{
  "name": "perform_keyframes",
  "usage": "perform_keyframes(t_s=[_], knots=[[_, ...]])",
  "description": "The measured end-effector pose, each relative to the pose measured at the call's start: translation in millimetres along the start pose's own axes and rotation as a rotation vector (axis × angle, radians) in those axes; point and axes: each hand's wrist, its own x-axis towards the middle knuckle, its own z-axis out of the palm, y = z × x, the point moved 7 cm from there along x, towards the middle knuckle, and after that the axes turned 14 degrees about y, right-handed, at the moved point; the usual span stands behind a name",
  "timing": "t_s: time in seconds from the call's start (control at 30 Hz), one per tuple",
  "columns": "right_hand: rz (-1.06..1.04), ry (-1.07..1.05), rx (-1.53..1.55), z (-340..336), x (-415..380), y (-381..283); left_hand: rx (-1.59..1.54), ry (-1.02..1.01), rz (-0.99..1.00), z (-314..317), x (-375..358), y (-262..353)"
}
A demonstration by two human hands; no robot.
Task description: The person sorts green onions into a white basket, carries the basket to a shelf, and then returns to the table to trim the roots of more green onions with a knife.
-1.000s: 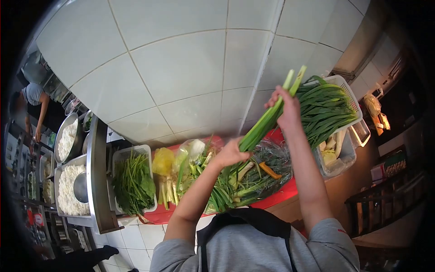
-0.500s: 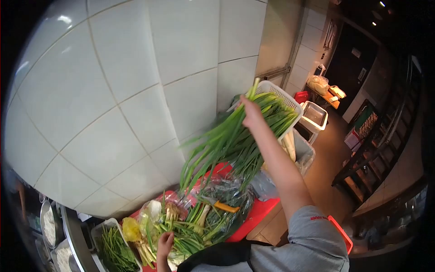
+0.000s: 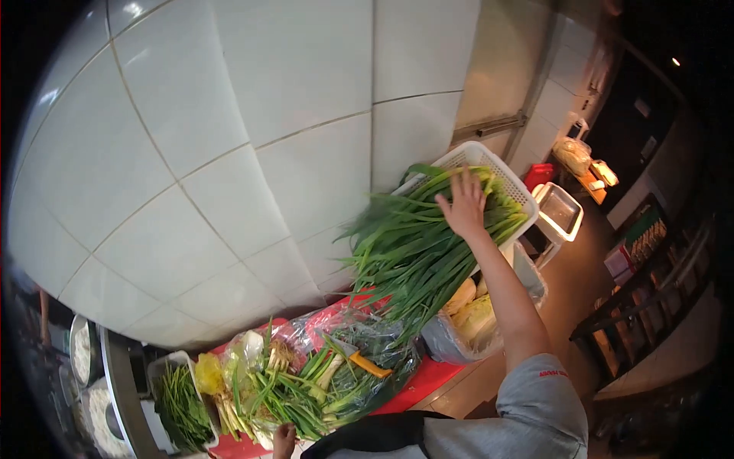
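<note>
My right hand [image 3: 463, 205] lies spread and flat, fingers apart, on a big bunch of long green onions [image 3: 417, 245]. Their pale ends rest in a white perforated basket [image 3: 527, 200], while the leaves hang over its left side. Low at the frame's bottom, my left hand [image 3: 284, 441] is curled closed with no object showing in it. It is close to loose green onions [image 3: 287, 402] on a red surface [image 3: 432, 382]. A knife with a yellow-orange handle [image 3: 371, 365] lies on clear plastic wrap with more greens.
A white tub of leafy greens [image 3: 182, 405] stands at lower left, beside a yellow bag [image 3: 209, 375]. Under the basket, a clear bin [image 3: 527, 287] holds pale vegetables. White tiled wall [image 3: 306, 176] runs behind. A metal basin [image 3: 560, 208] stands farther right.
My right hand has let go of the green onions it held up; they now lie on the others in the basket. My left hand has dropped lower. The view has shifted slightly.
</note>
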Motion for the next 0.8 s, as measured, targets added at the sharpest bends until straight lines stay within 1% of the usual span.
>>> perform_keyframes(t_s=[0.03,0.07,0.1,0.13,0.17,0.2,0.23,0.27,0.3,0.33,0.37,0.4,0.43,0.47,0.5,0.53,0.57,0.6,0.63,0.67,0.7,0.73,0.77,0.8], knots=[[-0.202,-0.057,0.011,6.1,-7.7,-23.8,0.028,-0.026,-0.002,6.1,3.5,-6.6],[-0.199,-0.122,-0.015,18.1,-11.9,-28.1,0.127,-0.036,-0.002,12.8,-1.8,11.2],[-0.2,-0.187,-0.042,30.4,-15.9,-27.8,0.188,-0.033,-0.002,17.3,-3.0,16.2],[-0.206,-0.255,-0.069,44.3,-20.5,-25.8,0.261,-0.014,0.038,18.4,-3.0,16.9],[-0.219,-0.228,-0.107,58.1,-19.2,-14.9,0.258,-0.005,0.076,18.5,1.9,2.8],[-0.25,-0.219,-0.134,65.3,-19.6,-12.4,0.275,-0.004,0.103,18.8,-7.2,27.9],[-0.28,-0.207,-0.159,72.7,-19.9,-12.1,0.325,-0.001,0.06,13.8,-21.0,46.1],[-0.274,-0.23,-0.188,73.0,-18.7,-16.4,0.354,0.056,0.193,7.4,-22.1,43.1],[-0.254,-0.255,-0.185,69.5,-17.9,-19.6,0.241,0.032,0.073,2.4,-23.8,31.0],[-0.213,-0.283,-0.164,68.0,-13.8,-20.3,0.225,0.042,0.06,-5.5,-23.7,21.7],[-0.231,-0.205,-0.156,72.4,-8.2,-17.6,0.234,0.068,0.081,-16.3,-22.4,13.5],[-0.423,0.031,0.035,85.1,0.3,-6.3,0.292,0.122,0.073,-28.5,-22.8,18.0],[-0.376,0.168,0.058,66.8,-13.3,-24.9,0.297,0.169,0.049,-40.6,-17.2,8.1],[-0.318,0.306,0.074,33.3,-21.2,-40.2,0.309,0.245,0.054,-53.1,-11.1,-1.0],[-0.352,0.278,0.239,16.2,-38.9,-70.0,0.263,0.312,0.105,-62.4,6.7,-37.9],[-0.372,0.248,0.396,-4.3,-61.1,-103.2,0.139,0.337,0.005,-69.8,10.5,-38.6],[-0.384,0.226,0.545,-19.9,-84.4,-134.9,0.142,0.339,-0.03,-75.6,15.3,-28.5],[-0.438,0.18,0.661,-25.7,-109.9,-167.7,0.225,0.369,0.047,-79.4,28.6,-35.8],[-0.488,0.118,0.744,-30.6,-139.7,-199.5,0.249,0.379,0.046,-81.1,34.5,-26.5],[-0.396,-0.002,0.89,-24.9,-171.8,-223.3,0.244,0.377,0.076,-80.2,39.2,-10.8],[-0.355,-0.212,0.905,-18.0,-203.9,-249.1,0.24,0.373,0.109,-78.8,42.9,5.7],[-0.361,-0.45,0.899,-14.6,-239.2,-278.1,0.235,0.366,0.148,-78.8,46.8,13.9],[-0.417,-0.562,0.891,4.5,-280.3,-289.9,0.239,0.317,0.182,-72.9,56.0,14.6],[-0.51,-0.781,0.841,7.6,-319.9,-310.0,0.249,0.34,0.27,-68.6,62.9,15.3]])
